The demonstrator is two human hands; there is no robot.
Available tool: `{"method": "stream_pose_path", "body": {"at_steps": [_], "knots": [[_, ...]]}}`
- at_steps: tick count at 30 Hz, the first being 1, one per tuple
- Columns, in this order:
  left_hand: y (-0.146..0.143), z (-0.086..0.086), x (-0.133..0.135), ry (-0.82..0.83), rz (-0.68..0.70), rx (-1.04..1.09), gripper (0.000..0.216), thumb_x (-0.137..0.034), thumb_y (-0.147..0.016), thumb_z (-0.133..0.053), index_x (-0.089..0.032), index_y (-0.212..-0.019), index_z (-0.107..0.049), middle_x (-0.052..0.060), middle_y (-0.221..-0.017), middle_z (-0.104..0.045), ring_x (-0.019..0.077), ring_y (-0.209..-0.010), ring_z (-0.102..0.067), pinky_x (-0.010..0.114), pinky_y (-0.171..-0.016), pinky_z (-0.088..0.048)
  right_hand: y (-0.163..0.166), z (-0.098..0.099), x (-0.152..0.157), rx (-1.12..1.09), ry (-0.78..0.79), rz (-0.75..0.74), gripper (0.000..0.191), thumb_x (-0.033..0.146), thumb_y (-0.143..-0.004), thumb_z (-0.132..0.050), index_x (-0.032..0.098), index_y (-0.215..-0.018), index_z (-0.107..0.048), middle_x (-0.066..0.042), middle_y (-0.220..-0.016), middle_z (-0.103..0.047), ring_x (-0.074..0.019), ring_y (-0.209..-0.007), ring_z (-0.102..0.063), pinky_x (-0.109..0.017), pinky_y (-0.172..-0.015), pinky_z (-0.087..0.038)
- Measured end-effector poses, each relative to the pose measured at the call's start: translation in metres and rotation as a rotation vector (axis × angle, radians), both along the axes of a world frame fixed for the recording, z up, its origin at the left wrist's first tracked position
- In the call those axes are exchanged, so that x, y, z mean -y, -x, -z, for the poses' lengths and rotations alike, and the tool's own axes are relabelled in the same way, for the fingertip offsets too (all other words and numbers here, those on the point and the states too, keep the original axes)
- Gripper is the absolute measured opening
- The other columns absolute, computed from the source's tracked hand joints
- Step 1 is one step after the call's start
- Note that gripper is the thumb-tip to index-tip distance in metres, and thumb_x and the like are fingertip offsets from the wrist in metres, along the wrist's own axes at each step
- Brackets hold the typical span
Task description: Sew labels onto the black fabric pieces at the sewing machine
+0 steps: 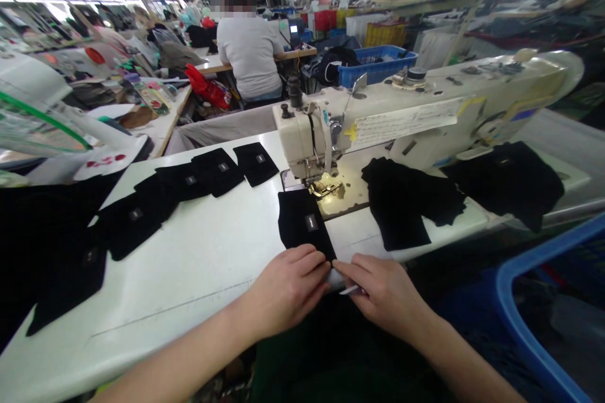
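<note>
A black fabric piece (302, 217) with a small dark label lies on the table, its far edge by the needle area of the sewing machine (312, 138). My left hand (295, 283) is closed on its near edge, thumb and fingers pressed together at the corner. Beside it, my right hand (378, 286) pinches at that same corner, the fingertips of both hands almost touching. A thin, pale metallic tool (350, 290) sticks out from under the right fingers; its kind is mostly hidden.
Several labelled black pieces (217, 170) lie in a row at the left. More black fabric (406, 198) is right of the needle. A blue basket (508, 283) stands close at my right. Ahead, a person in a white shirt (250, 53) sits facing away.
</note>
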State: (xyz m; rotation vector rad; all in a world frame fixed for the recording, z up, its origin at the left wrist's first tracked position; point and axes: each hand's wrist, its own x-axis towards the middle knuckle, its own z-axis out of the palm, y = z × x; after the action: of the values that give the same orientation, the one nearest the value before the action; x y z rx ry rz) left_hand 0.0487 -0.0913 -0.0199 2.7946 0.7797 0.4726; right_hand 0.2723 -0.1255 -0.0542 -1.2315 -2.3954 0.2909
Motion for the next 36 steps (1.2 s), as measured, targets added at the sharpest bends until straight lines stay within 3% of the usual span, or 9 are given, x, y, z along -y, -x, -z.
{"method": "stream_pose_path", "body": {"at_steps": [4,19,36], "knots": [[0.005,0.005,0.004,-0.032,0.0,-0.012,0.027,-0.021,-0.098,-0.047,-0.013,-0.118,-0.062,0.014,-0.108,-0.067,0.0264,-0.105,-0.061,0.039,-0.082,-0.059,0.001,-0.002,-0.004,0.008,0.032,-0.009,0.04,0.007,-0.081,-0.059,0.018,-0.118,-0.068,-0.003,-0.081,-0.068,-0.0189,-0.07,-0.063,-0.03,-0.06,-0.041],[0.015,0.01,-0.042,-0.031,-0.016,0.028,0.027,-0.024,-0.098,-0.051,-0.014,-0.118,-0.066,0.013,-0.112,-0.066,0.0255,-0.108,-0.059,0.041,-0.089,-0.058,0.021,-0.02,-0.047,0.148,0.215,0.113,0.036,0.017,-0.09,-0.056,0.022,-0.124,-0.068,-0.005,-0.103,-0.075,-0.0235,-0.091,-0.07,-0.032,-0.077,-0.049],[0.024,0.012,-0.085,-0.079,-0.056,0.043,0.028,-0.027,-0.099,-0.051,-0.013,-0.115,-0.069,0.014,-0.113,-0.066,0.0248,-0.107,-0.059,0.041,-0.09,-0.057,0.035,-0.023,-0.072,0.232,0.196,0.191,0.037,0.022,-0.095,-0.05,0.023,-0.128,-0.064,-0.005,-0.108,-0.075,-0.0234,-0.091,-0.07,-0.031,-0.074,-0.046]]}}
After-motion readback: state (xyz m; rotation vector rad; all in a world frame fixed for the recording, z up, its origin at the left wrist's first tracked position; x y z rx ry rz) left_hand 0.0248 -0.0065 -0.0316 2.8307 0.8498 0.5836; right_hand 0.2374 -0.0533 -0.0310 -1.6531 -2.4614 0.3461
